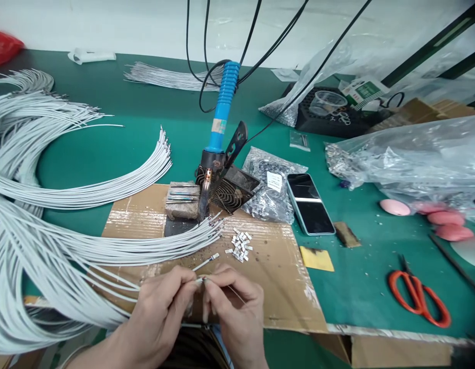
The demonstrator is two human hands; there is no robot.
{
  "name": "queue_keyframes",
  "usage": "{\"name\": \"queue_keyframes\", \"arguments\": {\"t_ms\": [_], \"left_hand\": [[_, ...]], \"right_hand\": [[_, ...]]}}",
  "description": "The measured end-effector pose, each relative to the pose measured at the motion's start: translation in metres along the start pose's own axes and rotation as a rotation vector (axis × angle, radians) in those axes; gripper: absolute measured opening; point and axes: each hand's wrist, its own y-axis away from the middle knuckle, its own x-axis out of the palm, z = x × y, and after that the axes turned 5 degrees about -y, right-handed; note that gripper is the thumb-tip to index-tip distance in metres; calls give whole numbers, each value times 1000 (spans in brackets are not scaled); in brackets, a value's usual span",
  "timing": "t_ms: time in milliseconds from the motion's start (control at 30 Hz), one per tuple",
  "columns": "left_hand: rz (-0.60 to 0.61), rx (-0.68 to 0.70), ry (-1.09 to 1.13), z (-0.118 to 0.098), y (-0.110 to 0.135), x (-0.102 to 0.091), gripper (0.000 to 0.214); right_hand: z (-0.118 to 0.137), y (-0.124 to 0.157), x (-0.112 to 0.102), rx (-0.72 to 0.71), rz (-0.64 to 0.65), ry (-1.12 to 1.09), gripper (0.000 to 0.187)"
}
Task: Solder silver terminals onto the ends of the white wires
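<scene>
My left hand (pixel 164 302) pinches the end of a white cable between thumb and forefinger. My right hand (pixel 235 302) is closed in a pinch against the same tip; what lies between its fingers is too small to make out. Just beyond my fingertips, a cable end with a small white connector (pixel 213 257) lies on the cardboard sheet (pixel 276 287). A little pile of white connectors (pixel 240 245) sits to the right of it. To the left spreads a thick bundle of white cables (pixel 156 248), their tips pointing at the pile.
A blue-handled soldering iron (pixel 222 107) leans in its stand behind the cables. Farther right are a bag of small parts (pixel 274 182), a phone (pixel 310 204), a yellow sponge (pixel 316 258) and red-handled scissors (pixel 418 297). More cable bundles (pixel 41 118) lie at the left.
</scene>
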Motion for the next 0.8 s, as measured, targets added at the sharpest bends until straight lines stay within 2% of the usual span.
{"name": "queue_keyframes", "arguments": {"t_ms": [100,167,233,333,433,567,633,700,800], "left_hand": [[97,-266,235,-4,-2,-1,25],[100,-382,393,-6,-4,-1,26],[58,-426,453,-7,-7,-2,26],[-2,-455,424,-7,-11,-2,25],[-28,-520,436,-7,-13,-2,20],[-9,-549,443,-8,-14,-4,17],[15,-555,439,-10,-15,-5,16],[31,-557,430,-12,-16,-6,16],[42,-559,426,-14,-17,-6,15]], "right_hand": [[-2,4,5,-197,-22,177,25],[0,4,6,-358,5,347,35],[3,3,6,-451,42,466,39],[10,-2,3,-493,101,528,38],[17,-9,-3,-465,191,498,33],[26,-17,-14,-243,294,447,17],[28,-21,-17,-146,340,462,20],[29,-25,-17,-123,416,483,21],[29,-31,-14,-180,531,493,22]]}}
